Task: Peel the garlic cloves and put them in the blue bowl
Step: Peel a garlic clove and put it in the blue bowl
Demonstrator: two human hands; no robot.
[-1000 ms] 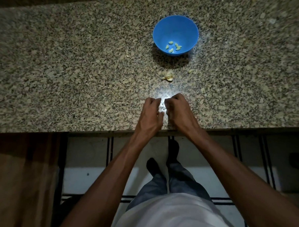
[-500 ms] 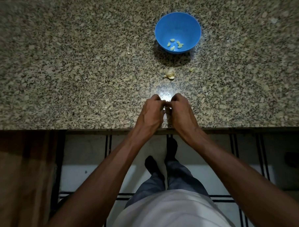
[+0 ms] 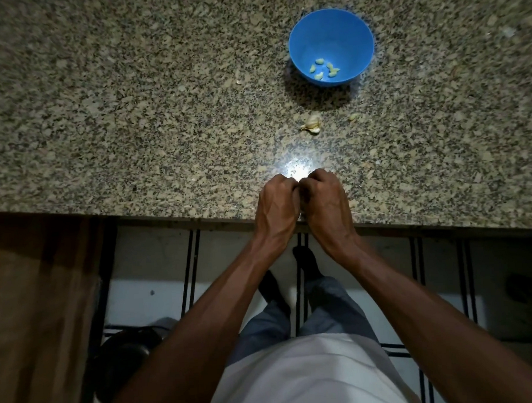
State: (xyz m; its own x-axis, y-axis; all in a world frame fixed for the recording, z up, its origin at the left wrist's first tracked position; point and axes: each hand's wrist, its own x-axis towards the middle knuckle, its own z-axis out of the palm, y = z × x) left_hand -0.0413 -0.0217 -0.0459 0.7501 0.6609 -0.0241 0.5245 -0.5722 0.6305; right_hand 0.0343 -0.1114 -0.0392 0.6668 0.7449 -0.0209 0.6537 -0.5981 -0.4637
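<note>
The blue bowl (image 3: 312, 37) stands on the speckled granite counter (image 3: 133, 115) at the far right and holds several peeled garlic cloves (image 3: 324, 68). In front of it lie a garlic piece with loose skin (image 3: 311, 124) and one small clove (image 3: 353, 116). My left hand (image 3: 277, 207) and my right hand (image 3: 325, 201) meet knuckle to knuckle just above the counter's near edge. Their fingers curl tightly onto a small garlic clove, which my knuckles hide.
A bright glare spot (image 3: 297, 169) shines on the counter just beyond my fingers. The counter's front edge (image 3: 168, 219) runs under my wrists. Below it are a wooden panel (image 3: 34, 302) at left, a dark round object (image 3: 125, 353) and the tiled floor.
My hands have closed tighter against each other and drawn slightly back toward the counter edge. The view has shifted, so the bowl sits further right.
</note>
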